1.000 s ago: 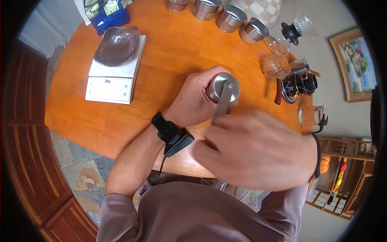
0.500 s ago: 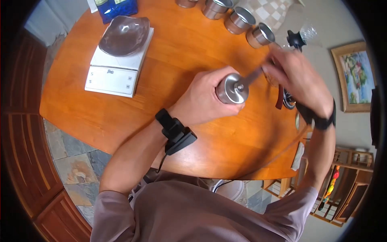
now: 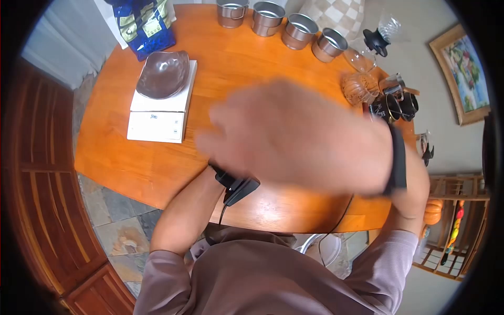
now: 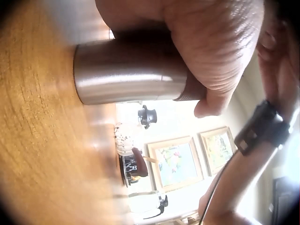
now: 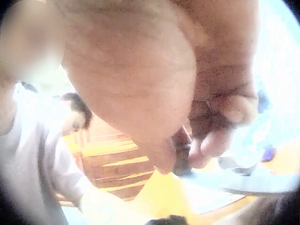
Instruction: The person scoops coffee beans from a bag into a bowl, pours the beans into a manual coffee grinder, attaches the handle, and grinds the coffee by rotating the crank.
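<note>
A silver hand coffee grinder (image 4: 126, 70) has its base right at the wooden tabletop in the left wrist view. My left hand (image 4: 211, 42) grips its upper part, thumb wrapped around the dark band. Above it, my right hand (image 3: 294, 136) is blurred and hides both the grinder and the left hand in the head view. In the right wrist view, the fingers pinch the dark knob (image 5: 182, 161) of the crank arm (image 5: 239, 182). Left of the hands, a brown dish (image 3: 164, 76) sits on a white scale (image 3: 155, 127).
Several metal cups (image 3: 268, 20) line the table's far edge, near a blue bag (image 3: 149, 31). On the right stand a ribbed glass vessel (image 3: 360, 86), black cups (image 3: 391, 107) and a glass server with a black dripper (image 3: 376, 42). The table's near edge (image 3: 294, 230) borders my body.
My right hand has swung around with the crank, from near me out to the right and now back over the grinder. The left hand keeps its grip. The head view has shifted slightly.
</note>
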A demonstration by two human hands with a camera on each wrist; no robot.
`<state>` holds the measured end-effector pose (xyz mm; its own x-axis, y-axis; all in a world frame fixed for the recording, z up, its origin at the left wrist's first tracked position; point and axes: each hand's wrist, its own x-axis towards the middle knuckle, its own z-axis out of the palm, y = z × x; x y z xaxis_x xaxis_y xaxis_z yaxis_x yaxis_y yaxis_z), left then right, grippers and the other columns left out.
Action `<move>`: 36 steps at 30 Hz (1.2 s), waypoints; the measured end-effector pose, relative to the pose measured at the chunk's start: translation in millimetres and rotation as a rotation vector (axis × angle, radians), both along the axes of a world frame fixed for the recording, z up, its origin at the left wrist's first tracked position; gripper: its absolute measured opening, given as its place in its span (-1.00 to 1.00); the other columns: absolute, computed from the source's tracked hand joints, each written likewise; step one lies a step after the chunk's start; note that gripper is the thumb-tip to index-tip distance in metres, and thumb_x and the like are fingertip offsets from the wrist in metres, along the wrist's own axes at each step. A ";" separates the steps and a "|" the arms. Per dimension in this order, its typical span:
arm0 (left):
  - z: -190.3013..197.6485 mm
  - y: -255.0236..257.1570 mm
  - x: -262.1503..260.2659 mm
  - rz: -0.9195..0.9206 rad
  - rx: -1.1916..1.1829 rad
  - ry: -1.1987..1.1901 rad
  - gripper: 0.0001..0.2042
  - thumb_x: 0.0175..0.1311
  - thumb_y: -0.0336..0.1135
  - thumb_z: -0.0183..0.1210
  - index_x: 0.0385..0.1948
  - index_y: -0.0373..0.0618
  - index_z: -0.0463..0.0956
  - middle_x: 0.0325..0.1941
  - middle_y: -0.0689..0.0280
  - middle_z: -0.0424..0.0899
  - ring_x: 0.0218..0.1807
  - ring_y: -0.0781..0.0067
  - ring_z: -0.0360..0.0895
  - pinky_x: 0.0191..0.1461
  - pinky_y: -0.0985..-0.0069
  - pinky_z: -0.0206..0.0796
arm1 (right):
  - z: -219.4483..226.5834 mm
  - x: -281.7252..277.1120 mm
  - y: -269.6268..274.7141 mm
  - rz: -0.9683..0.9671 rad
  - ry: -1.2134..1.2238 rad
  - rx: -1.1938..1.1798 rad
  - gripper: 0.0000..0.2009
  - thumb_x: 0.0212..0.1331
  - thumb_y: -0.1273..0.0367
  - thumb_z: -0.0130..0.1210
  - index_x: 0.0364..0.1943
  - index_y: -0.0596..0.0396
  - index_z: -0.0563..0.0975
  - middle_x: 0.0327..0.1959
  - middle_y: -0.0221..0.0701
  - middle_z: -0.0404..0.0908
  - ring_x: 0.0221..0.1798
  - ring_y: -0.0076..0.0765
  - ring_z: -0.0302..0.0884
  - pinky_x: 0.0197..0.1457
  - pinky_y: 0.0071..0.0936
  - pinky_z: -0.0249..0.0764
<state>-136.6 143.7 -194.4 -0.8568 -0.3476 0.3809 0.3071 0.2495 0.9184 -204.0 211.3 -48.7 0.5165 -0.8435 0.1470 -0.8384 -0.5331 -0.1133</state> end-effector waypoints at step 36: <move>-1.2 0.8 -3.2 -0.043 0.162 0.036 -0.62 0.03 -0.40 0.50 -0.11 -0.16 0.55 -0.25 0.40 0.66 -0.19 0.63 0.59 -0.04 0.56 0.47 | 42.3 -98.5 72.1 -0.757 0.032 0.533 -0.83 0.20 0.35 0.27 -0.27 0.18 0.59 -0.39 -0.20 0.62 -0.32 -0.02 0.60 -0.28 -0.20 0.49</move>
